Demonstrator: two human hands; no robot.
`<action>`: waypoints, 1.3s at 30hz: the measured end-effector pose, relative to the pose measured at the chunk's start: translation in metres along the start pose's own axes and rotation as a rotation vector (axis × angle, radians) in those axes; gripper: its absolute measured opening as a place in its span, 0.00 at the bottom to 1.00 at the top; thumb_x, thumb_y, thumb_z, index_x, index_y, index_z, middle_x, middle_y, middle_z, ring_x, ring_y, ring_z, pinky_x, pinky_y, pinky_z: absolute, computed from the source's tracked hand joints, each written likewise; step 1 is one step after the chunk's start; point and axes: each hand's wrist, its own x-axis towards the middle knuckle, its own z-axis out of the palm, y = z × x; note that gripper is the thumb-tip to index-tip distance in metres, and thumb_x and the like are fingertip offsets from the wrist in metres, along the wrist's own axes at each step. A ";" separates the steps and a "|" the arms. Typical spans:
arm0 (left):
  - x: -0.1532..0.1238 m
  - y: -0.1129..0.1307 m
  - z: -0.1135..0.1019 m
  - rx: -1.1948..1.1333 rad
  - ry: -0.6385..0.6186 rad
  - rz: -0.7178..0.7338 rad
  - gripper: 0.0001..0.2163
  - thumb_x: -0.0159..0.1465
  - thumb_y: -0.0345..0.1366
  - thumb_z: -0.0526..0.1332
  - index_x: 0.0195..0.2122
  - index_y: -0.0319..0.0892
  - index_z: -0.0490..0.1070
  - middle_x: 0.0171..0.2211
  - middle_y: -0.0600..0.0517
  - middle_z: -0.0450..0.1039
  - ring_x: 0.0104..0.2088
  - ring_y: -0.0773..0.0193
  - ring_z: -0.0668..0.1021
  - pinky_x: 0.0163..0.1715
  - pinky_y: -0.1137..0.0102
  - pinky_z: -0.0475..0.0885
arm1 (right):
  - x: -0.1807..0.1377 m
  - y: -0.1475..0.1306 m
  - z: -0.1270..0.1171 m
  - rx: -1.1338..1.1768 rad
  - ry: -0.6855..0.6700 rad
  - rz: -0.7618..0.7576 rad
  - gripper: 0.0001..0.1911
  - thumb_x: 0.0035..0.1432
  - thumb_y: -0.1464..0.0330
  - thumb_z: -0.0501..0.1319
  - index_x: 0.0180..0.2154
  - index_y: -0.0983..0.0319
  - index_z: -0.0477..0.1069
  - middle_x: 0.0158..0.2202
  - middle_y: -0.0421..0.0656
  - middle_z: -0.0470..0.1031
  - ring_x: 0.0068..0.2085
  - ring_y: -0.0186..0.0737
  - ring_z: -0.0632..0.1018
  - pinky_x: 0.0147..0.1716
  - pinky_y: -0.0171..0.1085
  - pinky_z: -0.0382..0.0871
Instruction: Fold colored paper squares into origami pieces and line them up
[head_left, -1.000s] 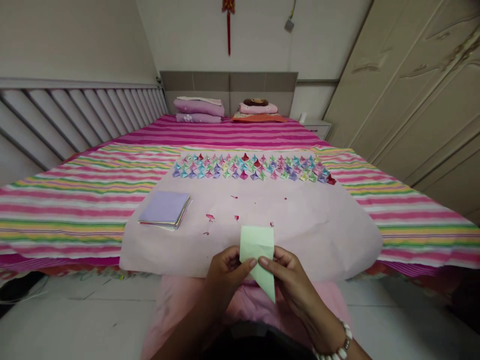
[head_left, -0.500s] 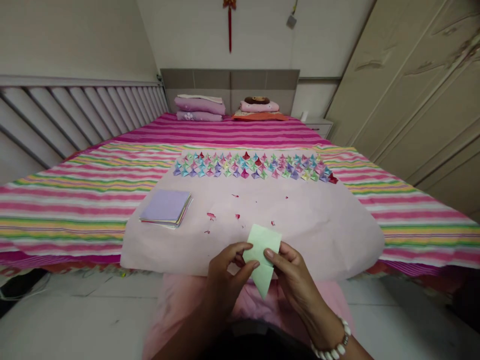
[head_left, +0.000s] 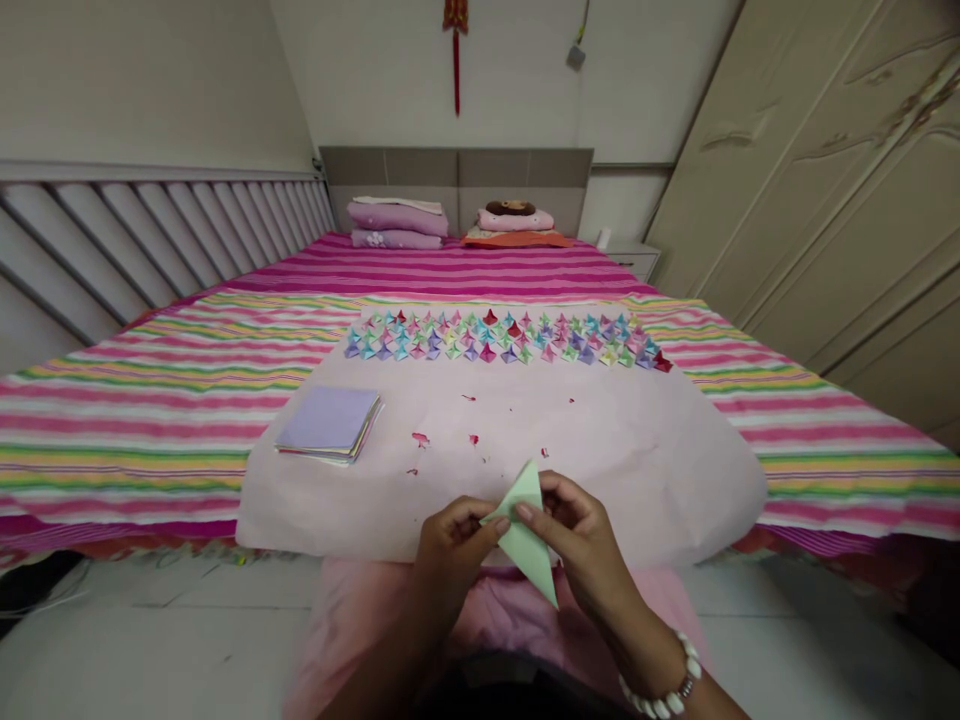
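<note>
Between my two hands is a sheet of light green paper [head_left: 531, 555], folded into a triangle with one point up and one hanging down. My left hand [head_left: 459, 545] pinches its left corner between thumb and fingers. On the right side, my right hand [head_left: 577, 525] grips the paper, thumb pressed on the front and fingers behind. The paper is held above the near edge of a pale pink sheet [head_left: 615, 460]. Farther off on that sheet stand rows of small folded paper pieces [head_left: 487, 350] in many colours.
A stack of square paper [head_left: 330, 420], lilac on top, lies at the left of the sheet. Small red scraps [head_left: 421, 439] are scattered in the middle. The striped bed [head_left: 135, 400] spreads around, with folded bedding [head_left: 397, 220] by the headboard [head_left: 525, 170].
The green paper went from a squarish shape with a lower point to a triangle as its upper part was folded over. Both hands stay on it. The view tilted slightly.
</note>
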 end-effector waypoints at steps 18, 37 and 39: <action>0.001 -0.008 -0.001 0.023 -0.124 -0.135 0.18 0.48 0.44 0.69 0.15 0.39 0.64 0.14 0.60 0.57 0.19 0.73 0.59 0.22 0.74 0.54 | 0.021 -0.015 -0.002 -0.035 0.051 0.159 0.15 0.36 0.62 0.75 0.16 0.63 0.72 0.15 0.36 0.69 0.19 0.30 0.65 0.20 0.33 0.57; -0.001 -0.009 -0.004 0.085 -0.015 -0.063 0.14 0.53 0.44 0.67 0.18 0.39 0.70 0.17 0.58 0.62 0.22 0.69 0.64 0.24 0.74 0.59 | 0.004 -0.004 -0.003 0.026 -0.025 0.284 0.14 0.39 0.61 0.74 0.22 0.65 0.76 0.18 0.38 0.72 0.19 0.30 0.67 0.21 0.31 0.57; -0.001 -0.011 -0.007 0.115 -0.035 -0.050 0.13 0.53 0.42 0.66 0.19 0.39 0.71 0.17 0.57 0.63 0.22 0.69 0.64 0.24 0.74 0.59 | 0.006 -0.005 -0.005 -0.006 -0.025 0.283 0.16 0.38 0.60 0.74 0.20 0.65 0.75 0.16 0.37 0.70 0.18 0.28 0.64 0.19 0.31 0.53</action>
